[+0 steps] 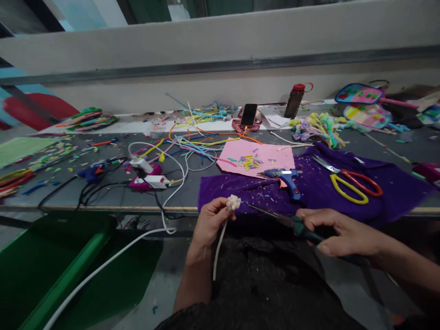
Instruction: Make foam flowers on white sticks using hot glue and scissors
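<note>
A small white flower-like cluster (233,202) on a long pale stem (220,250) is pinched between the thumb and fingers of my left hand (213,220), just off the table's front edge. The stem hangs down below that hand. My right hand (338,231) is wrapped round the dark green handles of long pointed scissors (275,214). Their tips point left at the cluster and stay a little apart from it. The blades look nearly closed. Beyond both hands lies a purple cloth (220,188) with a blue glue gun (284,178) on it.
Red-and-yellow-handled scissors (350,181) rest on the cloth. Coloured bits lie on a pink sheet (233,149). A power strip (147,181) and cables are at left, beside another glue gun (92,173). Further back are a phone (249,114) and a bottle (294,101). A green chair (65,266) stands front left.
</note>
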